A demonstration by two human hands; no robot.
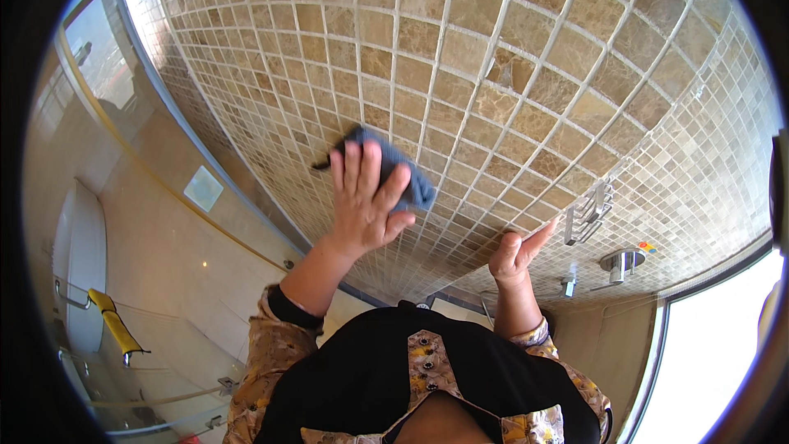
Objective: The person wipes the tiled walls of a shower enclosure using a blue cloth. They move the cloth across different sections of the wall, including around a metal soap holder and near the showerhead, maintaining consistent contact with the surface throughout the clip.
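My left hand [365, 213] presses a folded blue-grey cloth [404, 179] flat against the mosaic-tiled wall [382, 61], with the back of the hand towards me. The fingers point up the wall and the thumb lies at the cloth's lower edge. To the right, my right hand [516, 256] is held up by the wall corner, thumb and finger apart, with no object visible in it. Its palm side is partly hidden, so I cannot tell how firmly it touches the tiles. A metal wire shower rack [588, 214] is fixed just beyond its fingertips.
A shower mixer [619, 265] and a small metal fitting [568, 287] project from the right wall. On the left stands a glass panel [179, 283], with a yellow cloth [114, 320] hanging on a metal bar. A bright window [709, 345] is at the right.
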